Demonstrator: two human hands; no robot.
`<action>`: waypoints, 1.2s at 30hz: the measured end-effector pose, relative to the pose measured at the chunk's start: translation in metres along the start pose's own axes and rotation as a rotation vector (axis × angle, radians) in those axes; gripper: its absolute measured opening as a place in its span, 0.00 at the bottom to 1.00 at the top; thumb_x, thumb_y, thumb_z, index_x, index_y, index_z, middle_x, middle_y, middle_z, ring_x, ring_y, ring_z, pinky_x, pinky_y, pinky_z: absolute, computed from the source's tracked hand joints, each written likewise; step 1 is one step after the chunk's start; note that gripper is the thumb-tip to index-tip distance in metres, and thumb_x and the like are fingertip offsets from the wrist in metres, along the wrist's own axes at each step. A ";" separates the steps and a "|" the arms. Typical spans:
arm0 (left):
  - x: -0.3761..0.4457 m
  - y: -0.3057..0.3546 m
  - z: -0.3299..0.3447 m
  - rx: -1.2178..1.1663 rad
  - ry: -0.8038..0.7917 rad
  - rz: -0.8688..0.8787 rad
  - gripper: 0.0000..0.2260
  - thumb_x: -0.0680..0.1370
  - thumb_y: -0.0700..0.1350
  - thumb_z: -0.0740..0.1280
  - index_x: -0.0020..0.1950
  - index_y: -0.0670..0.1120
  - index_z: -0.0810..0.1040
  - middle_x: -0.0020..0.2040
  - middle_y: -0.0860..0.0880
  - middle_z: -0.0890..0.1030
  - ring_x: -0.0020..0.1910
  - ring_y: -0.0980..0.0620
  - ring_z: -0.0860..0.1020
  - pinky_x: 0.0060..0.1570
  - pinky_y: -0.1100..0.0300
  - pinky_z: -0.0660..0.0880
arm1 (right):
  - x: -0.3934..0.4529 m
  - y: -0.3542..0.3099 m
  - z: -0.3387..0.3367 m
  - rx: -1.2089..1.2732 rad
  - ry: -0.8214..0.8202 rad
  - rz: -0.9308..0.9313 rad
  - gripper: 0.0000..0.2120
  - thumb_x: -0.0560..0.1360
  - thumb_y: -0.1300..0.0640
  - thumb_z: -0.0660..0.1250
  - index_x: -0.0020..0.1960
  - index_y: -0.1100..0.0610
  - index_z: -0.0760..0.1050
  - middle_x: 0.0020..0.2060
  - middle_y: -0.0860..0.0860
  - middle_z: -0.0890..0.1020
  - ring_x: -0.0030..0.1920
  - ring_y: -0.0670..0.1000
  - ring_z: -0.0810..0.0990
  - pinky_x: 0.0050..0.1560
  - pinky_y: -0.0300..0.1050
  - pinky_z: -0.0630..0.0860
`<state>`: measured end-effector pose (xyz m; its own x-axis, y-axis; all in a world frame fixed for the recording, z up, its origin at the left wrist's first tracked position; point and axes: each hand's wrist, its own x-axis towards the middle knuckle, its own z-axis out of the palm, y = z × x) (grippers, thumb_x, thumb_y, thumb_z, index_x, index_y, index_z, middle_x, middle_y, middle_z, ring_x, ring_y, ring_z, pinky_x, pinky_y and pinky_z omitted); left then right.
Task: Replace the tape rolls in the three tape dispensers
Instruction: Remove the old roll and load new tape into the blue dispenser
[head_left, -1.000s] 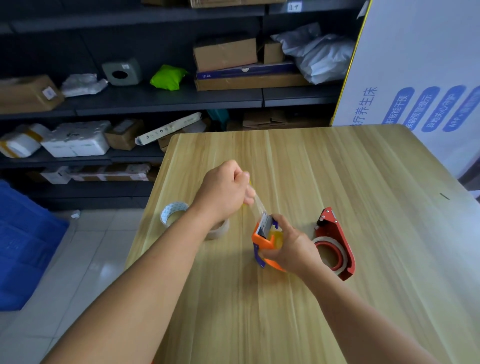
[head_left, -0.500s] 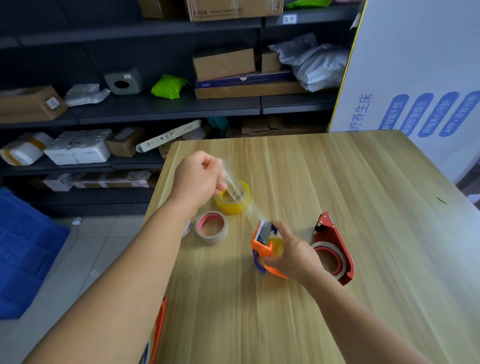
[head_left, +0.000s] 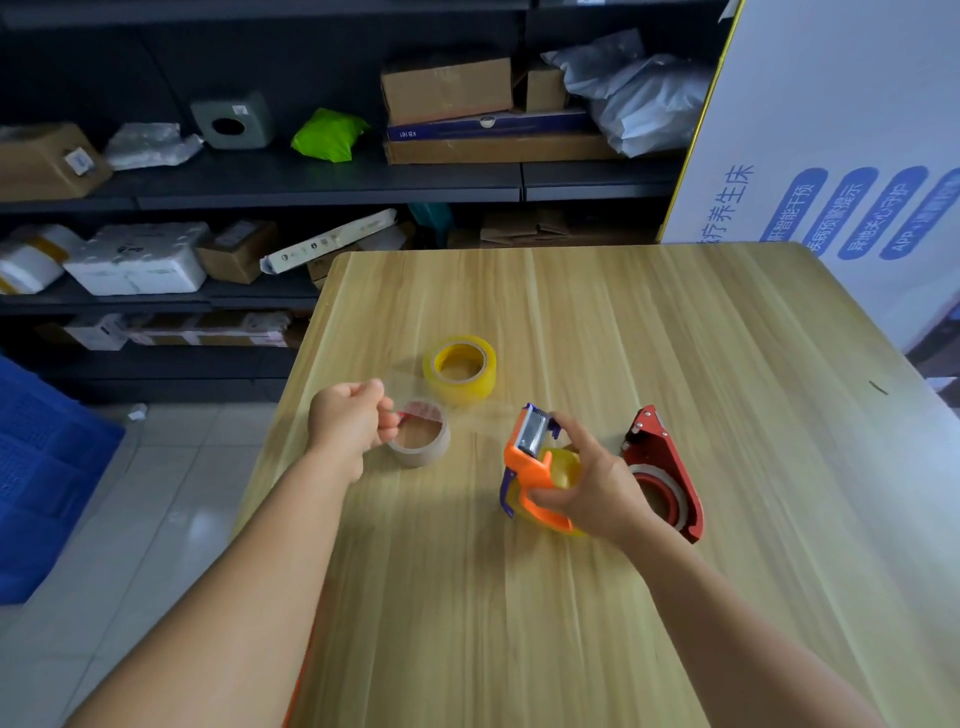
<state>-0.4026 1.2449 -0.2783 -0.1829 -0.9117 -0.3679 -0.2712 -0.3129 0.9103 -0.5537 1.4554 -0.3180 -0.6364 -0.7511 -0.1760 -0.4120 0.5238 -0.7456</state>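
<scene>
Left hand (head_left: 347, 425) grip: pinching clear tape strip (head_left: 415, 387), now drawn farther out | Right hand (head_left: 587, 480) grip: clasping orange dispenser (head_left: 531, 470) on worktop (head_left: 675, 338) | Threading under way.

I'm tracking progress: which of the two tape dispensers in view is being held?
The orange tape dispenser, gripped by the right hand with a yellowish roll in it. The red tape dispenser lies untouched on the table beside that hand.
</scene>
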 end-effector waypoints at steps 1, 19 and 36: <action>0.001 -0.006 0.001 -0.028 -0.010 -0.046 0.07 0.80 0.42 0.63 0.41 0.44 0.73 0.35 0.47 0.77 0.28 0.52 0.76 0.24 0.63 0.76 | 0.001 -0.003 -0.003 0.026 -0.011 -0.008 0.33 0.56 0.37 0.69 0.58 0.29 0.60 0.35 0.43 0.76 0.31 0.44 0.77 0.30 0.38 0.73; -0.049 -0.073 0.026 -0.360 -0.287 -0.454 0.09 0.77 0.36 0.63 0.46 0.49 0.79 0.37 0.50 0.75 0.37 0.53 0.72 0.40 0.61 0.73 | 0.003 -0.053 -0.025 0.281 -0.073 -0.066 0.38 0.54 0.43 0.76 0.59 0.26 0.64 0.49 0.49 0.80 0.44 0.48 0.82 0.41 0.45 0.79; -0.117 -0.113 0.022 -0.522 -0.427 -0.269 0.15 0.75 0.54 0.67 0.60 0.53 0.79 0.64 0.55 0.76 0.66 0.53 0.70 0.59 0.56 0.65 | 0.001 -0.077 -0.014 0.254 0.022 0.096 0.30 0.60 0.42 0.74 0.60 0.40 0.69 0.33 0.46 0.80 0.33 0.47 0.80 0.34 0.45 0.77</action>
<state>-0.3715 1.3928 -0.3420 -0.5553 -0.6352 -0.5369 0.1080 -0.6951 0.7107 -0.5320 1.4204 -0.2517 -0.6801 -0.6923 -0.2414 -0.1742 0.4723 -0.8640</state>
